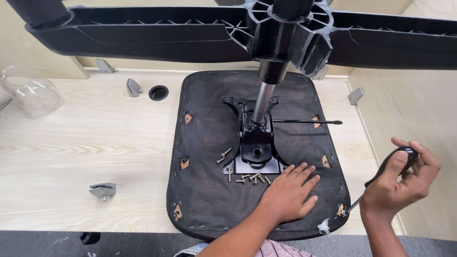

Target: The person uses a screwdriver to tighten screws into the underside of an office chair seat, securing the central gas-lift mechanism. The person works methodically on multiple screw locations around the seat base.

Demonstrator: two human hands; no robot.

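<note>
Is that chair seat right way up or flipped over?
Flipped: the seat lies underside up, its metal mechanism and the wheel base pointing upward.

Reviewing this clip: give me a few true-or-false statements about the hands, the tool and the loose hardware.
1. The right hand holds a screwdriver by its black grip. True.
2. The left hand lies flat on the seat underside. True.
3. The loose screws sit in the clear container. False: they lie on the seat, near the black mounting plate.
4. The screwdriver tip is at the seat's far left corner. False: near right corner.
</note>
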